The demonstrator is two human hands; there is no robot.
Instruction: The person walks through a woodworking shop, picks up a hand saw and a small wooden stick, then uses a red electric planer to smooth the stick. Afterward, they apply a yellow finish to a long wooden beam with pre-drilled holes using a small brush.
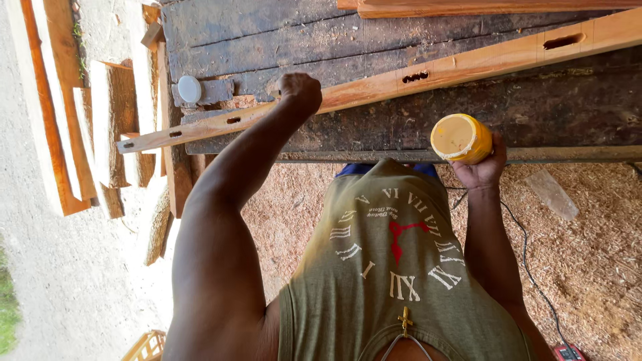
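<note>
My left hand [299, 91] is closed on the near edge of a long orange-brown wooden rail [468, 63] with several mortise slots cut through it. The rail lies slanted across a dark, weathered workbench [281, 40]. My right hand [483, 167] holds a yellow plastic jar [460, 138] at the bench's near edge; its open top faces the camera and shows pale yellowish contents. A round white lid [189, 89] rests on the bench's left end, next to a small wooden block [215, 91].
Sawn planks and offcuts [114, 134] are stacked at the left of the bench on pale ground. Wood shavings [588, 254] cover the floor, with a black cable [528, 267] running to a red tool [568, 353] at bottom right. More orange timber [481, 8] lies at the bench's far edge.
</note>
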